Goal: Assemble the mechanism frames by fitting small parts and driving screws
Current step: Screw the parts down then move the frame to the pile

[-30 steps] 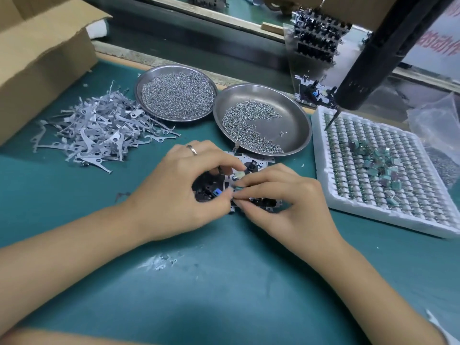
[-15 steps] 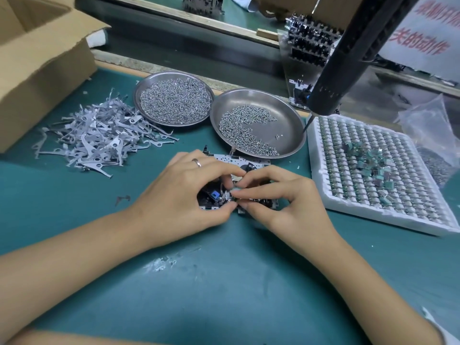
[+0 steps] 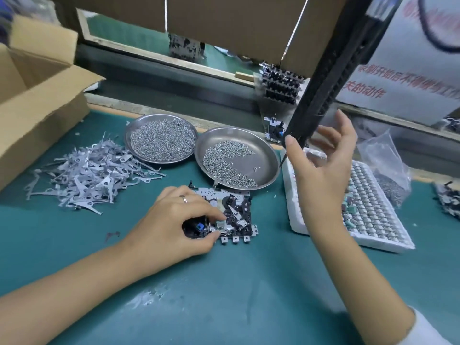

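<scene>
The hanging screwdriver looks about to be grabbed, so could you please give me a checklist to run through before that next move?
1. Right hand around the black screwdriver: not ok, fingers spread, thumb touching, no grip.
2. Left hand steadying the mechanism frame on the mat: ok.
3. Screws available in the near dish: ok.
4. Screw on the driver bit: cannot tell, too small.
5. Small part seated in the frame: cannot tell, fingers cover it.
</scene>
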A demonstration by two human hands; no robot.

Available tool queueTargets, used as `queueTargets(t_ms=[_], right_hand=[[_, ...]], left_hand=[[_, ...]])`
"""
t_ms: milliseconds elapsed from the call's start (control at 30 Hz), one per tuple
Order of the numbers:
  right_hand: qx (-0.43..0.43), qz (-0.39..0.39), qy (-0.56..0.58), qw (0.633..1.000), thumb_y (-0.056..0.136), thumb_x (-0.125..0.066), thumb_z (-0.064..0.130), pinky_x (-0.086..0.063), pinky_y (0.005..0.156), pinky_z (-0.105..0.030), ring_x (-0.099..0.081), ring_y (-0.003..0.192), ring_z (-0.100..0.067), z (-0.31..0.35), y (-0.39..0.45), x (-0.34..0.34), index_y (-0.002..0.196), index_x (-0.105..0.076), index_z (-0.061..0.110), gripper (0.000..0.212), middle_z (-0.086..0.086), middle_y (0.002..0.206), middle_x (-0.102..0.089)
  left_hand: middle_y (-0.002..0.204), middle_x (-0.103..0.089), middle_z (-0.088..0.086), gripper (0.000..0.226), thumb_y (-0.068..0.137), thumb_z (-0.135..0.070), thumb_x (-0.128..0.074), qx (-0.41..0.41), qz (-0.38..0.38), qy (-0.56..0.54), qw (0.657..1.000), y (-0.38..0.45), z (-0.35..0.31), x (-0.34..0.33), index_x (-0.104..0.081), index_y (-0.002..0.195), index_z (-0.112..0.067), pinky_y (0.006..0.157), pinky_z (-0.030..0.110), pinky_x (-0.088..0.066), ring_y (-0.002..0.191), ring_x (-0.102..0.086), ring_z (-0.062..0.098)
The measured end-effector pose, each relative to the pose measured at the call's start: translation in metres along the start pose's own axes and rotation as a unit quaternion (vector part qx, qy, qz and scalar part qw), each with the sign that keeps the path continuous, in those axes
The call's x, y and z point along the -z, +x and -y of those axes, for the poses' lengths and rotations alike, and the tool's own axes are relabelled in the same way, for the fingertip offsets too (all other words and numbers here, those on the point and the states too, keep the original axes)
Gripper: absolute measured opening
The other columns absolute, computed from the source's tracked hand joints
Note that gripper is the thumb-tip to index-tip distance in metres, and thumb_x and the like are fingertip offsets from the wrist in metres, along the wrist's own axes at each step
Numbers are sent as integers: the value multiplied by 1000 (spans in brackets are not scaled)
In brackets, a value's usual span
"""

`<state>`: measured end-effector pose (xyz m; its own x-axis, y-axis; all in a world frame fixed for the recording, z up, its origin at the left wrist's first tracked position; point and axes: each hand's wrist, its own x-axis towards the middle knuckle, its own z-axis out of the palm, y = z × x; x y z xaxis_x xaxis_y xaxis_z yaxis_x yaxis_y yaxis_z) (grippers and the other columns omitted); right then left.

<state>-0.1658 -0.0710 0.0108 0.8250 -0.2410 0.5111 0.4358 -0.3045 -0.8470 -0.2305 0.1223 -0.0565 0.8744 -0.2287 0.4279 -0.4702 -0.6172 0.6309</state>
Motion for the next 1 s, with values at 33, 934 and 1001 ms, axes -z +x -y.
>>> queueTargets(t_ms=[33,934,1001], right_hand=[[1,9,11,1000,84,-72,21,-47,94,-31,-55,101,-2,5,9,-1,140,-33,24,69,4,114,-56],[36,85,340,936,84,-58,18,-41,43,-24,-47,38,-19,35,-38,-46,99,-40,17,23,0,57,-50],[25,92,345,934,83,-57,18,-40,42,-23,-45,37,-20,36,-43,-48,98,-39,17,23,-1,55,-49]], left_hand=[[85,-67,-20,28,70,-47,-65,1,1,-7,1000,0,1,0,-74,91,-32,91,32,-36,87,-52,1],[83,-64,-27,19,66,-35,-73,-10,-9,-11,1000,2,2,1,-70,84,-37,90,29,-35,85,-53,4],[83,-59,-32,19,67,-41,-67,-19,-12,-14,1000,3,1,1,-60,85,-44,89,27,-34,84,-50,1]])
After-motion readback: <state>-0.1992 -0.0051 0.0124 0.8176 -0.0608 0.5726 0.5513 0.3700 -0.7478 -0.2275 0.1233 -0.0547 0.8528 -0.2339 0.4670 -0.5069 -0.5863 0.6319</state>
